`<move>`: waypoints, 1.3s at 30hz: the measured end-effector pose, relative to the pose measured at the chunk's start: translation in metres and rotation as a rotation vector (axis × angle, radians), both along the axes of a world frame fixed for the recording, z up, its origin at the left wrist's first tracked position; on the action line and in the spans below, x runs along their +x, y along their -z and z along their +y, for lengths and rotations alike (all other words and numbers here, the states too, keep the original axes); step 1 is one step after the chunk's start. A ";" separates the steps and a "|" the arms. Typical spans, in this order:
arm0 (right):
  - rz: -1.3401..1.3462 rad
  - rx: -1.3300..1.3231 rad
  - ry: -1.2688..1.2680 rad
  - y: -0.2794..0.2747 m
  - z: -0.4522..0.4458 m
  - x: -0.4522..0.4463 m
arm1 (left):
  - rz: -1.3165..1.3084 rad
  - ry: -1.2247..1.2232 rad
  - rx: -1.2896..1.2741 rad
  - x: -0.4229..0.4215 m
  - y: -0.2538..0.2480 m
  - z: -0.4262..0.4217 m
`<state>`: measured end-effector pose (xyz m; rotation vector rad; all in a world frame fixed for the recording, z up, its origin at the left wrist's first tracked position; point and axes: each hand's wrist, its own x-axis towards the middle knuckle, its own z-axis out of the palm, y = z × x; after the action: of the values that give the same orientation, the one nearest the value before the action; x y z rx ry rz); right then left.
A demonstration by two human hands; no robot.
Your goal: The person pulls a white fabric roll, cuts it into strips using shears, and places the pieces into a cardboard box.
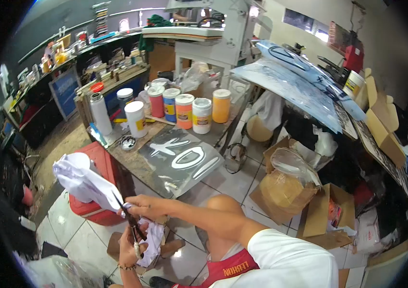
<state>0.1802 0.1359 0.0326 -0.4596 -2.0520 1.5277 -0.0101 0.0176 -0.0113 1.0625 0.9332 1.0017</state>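
Note:
My left hand [128,249], with a beaded bracelet at the wrist, is closed around dark-bladed scissors [133,222] that point up and away. Just above it, my right hand [144,206] pinches the near end of a white cloth [88,185] close to the blades. The cloth stretches to the upper left and lies partly over a red cooler box [81,206]. Some fingers of both hands are hidden. Beneath the hands, more white cloth [152,242] sits in a small cardboard box [114,246].
A low table [132,161] bears paint jars [184,111], a white bottle [100,113] and a dark stencil sheet [182,161]. Open cardboard boxes [316,218] stand on the tiled floor at right. My bent knee [225,204] is beside my right forearm. A machine [208,53] stands behind.

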 end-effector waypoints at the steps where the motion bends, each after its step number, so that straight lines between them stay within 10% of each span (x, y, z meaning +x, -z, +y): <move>1: 0.008 -0.034 0.032 0.000 0.001 0.000 | 0.003 -0.022 -0.008 -0.002 0.000 0.000; 6: -0.046 0.022 0.080 -0.012 0.004 0.012 | 0.163 -0.048 0.060 -0.009 -0.010 -0.001; 12: -0.030 0.481 0.066 0.042 0.014 -0.008 | -0.309 -0.059 0.104 -0.032 0.003 0.009; 23: -0.028 0.557 0.068 0.075 0.000 -0.070 | 0.078 -0.427 0.422 -0.076 -0.030 -0.003; 30: -0.154 0.217 0.022 0.056 0.006 -0.069 | -0.005 -0.476 0.329 -0.076 -0.022 -0.005; 39: 0.417 -0.202 0.501 0.006 0.043 -0.002 | -0.037 0.050 0.037 -0.031 0.007 -0.003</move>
<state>0.1780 0.1787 0.0261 -0.6159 -1.3464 1.3800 -0.0408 0.0146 -0.0186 1.0900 0.8576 0.9977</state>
